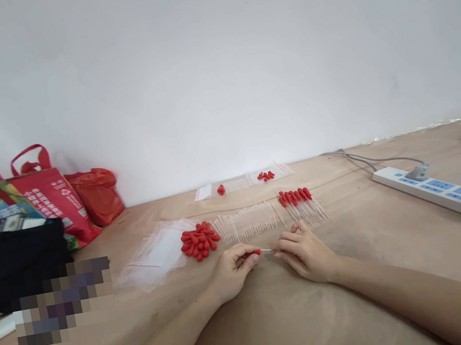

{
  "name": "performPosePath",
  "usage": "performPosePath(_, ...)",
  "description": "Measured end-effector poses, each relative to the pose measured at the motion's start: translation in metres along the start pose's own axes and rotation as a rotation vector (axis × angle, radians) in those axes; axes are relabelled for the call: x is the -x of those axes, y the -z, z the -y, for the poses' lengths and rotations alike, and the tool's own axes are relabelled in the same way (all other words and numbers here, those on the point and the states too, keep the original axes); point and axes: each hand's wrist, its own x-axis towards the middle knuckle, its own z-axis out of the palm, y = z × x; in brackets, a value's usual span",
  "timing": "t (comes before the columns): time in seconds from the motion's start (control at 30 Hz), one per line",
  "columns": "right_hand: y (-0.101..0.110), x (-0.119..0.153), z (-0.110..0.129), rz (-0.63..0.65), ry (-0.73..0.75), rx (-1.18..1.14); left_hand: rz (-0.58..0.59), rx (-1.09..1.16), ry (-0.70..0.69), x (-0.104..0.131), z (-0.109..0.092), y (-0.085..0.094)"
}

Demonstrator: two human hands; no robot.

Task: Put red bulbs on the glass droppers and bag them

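Over the table (276, 331), hands (231, 271) (305, 249) pinch a red bulb (258, 252) and tube (266, 250); Chinese print (46, 204) on a bag (81, 227) blurs.

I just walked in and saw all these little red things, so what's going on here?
A person is working at a table with bare hands. The left hand pinches a red bulb and the right hand holds a thin tube, its end at the bulb. Beyond the hands, loose red bulbs lie piled beside a row of clear tubes. To the right, a group of tubes with red bulbs on their ends lies side by side.
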Motion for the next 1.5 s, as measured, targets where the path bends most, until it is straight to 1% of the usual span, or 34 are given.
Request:
performPosePath(0.2,0.001,0.0,-0.004,0.04,0.041,0.002,0.063,-0.193,-0.074,0.002,-0.005,0.002)
performPosePath(0.3,0.001,-0.001,-0.005,0.036,0.051,0.044,0.089,-0.258,-0.081,0.003,-0.006,0.002)
performPosePath(0.47,0.001,-0.002,-0.001,0.004,0.047,0.102,0.06,-0.316,-0.055,0.003,-0.006,0.001)
performPosePath(0.57,0.001,-0.003,0.002,0.002,0.057,0.13,0.036,-0.32,-0.073,0.003,-0.007,0.001)
performPosePath(0.77,0.003,-0.004,0.006,0.041,0.064,0.128,-0.005,-0.352,-0.143,0.006,-0.011,0.001)
performPosePath(1.0,0.002,-0.005,0.012,0.115,0.035,-0.015,0.011,-0.43,-0.289,0.011,-0.011,-0.002)
performPosePath(1.23,-0.001,-0.004,0.018,0.182,0.016,-0.007,0.053,-0.442,-0.389,0.014,-0.007,-0.005)
performPosePath(1.37,-0.001,-0.006,0.019,0.21,-0.006,0.009,0.069,-0.461,-0.347,0.013,-0.008,-0.004)
performPosePath(1.5,0.002,-0.009,0.017,0.175,-0.005,0.081,0.042,-0.443,-0.277,0.008,-0.01,-0.001)
